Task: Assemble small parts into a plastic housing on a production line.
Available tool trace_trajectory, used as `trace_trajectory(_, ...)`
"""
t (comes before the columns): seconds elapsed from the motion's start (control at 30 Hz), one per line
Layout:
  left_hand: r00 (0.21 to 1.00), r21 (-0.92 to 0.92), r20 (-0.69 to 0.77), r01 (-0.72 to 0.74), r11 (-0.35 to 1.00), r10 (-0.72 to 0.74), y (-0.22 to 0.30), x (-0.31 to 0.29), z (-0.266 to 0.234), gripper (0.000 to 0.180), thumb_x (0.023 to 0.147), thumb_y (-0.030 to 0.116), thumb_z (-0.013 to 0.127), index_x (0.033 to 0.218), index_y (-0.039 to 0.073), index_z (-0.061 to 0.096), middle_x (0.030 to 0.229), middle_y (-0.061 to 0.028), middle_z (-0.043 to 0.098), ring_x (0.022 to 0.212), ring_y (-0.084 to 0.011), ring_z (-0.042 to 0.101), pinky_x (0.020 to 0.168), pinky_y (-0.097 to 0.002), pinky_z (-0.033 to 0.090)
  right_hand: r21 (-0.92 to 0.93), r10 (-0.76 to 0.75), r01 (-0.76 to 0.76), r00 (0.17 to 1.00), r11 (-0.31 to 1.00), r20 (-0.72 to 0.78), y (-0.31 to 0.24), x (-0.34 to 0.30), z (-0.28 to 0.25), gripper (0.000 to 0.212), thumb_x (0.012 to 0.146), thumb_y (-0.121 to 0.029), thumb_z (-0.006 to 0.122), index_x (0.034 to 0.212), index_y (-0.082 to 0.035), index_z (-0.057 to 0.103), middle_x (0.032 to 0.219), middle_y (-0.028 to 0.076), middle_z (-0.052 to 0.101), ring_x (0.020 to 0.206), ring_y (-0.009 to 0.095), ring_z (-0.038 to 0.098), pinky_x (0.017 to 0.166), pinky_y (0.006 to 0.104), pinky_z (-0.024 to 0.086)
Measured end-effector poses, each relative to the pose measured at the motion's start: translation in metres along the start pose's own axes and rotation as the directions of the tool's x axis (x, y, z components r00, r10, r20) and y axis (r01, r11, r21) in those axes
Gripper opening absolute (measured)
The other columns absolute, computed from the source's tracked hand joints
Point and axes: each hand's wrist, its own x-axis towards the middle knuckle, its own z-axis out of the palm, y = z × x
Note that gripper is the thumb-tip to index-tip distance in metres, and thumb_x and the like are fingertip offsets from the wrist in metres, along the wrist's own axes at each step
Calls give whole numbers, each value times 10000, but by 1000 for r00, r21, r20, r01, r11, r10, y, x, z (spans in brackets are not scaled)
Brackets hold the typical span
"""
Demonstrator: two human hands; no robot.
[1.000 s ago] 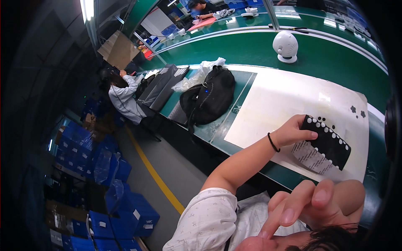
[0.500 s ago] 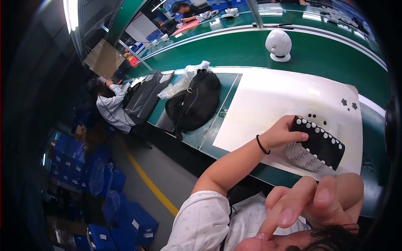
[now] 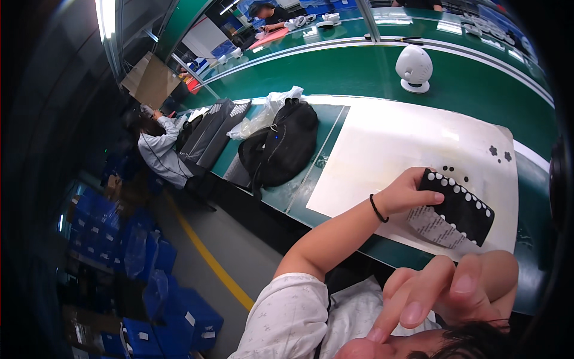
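My left hand grips the left end of a black sheet, the thumb lying across its top. Round pale spots run along both long edges of the sheet, and a pale printed backing curves out beneath its near side. Under it spreads a white mat. Just beyond the sheet lie a few small black dots. Dark flower-shaped pieces rest farther right on the mat. My right hand is raised close to me, its fingers bent and apart, with nothing visible in them.
A white rounded device on a round foot stands behind the mat. To the left are a black bag, a clear plastic bag and grey trays. Another person sits at far left. Blue bins stand on the floor.
The view has shifted a little, so the bench items sit slightly differently in the picture. Both hands keep nearly the same pose, the left one still on the sheet.
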Motion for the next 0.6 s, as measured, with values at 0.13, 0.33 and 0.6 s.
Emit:
trace_trajectory(0.13,1000,-19,7,5,1000,-5,0,-1,-3,296,721,77,638,984,-1,526,928,-38,580,852,-100,535,780,-249,432,89,0,-11,993,996,115,4,13,-12,471,818,-307,496,1205,-90,336,1094,153,446,944,316,512,807,368,376)
trace_trajectory(0.33,1000,-16,3,-1,1000,1,0,-2,-3,288,722,76,636,977,-1,527,919,-43,582,847,-99,536,771,-248,434,206,-19,-42,959,978,281,7,29,-27,476,802,-204,547,1218,-77,352,1117,160,429,1033,304,459,855,378,390)
trace_trajectory(0.6,1000,2,-19,2,1000,-2,3,-3,-1,268,724,70,632,961,4,527,898,-38,588,818,-95,542,750,-242,436,230,-11,-67,946,971,324,-2,30,-24,445,811,-95,533,1221,-72,362,1135,163,414,1094,294,416,905,377,373)
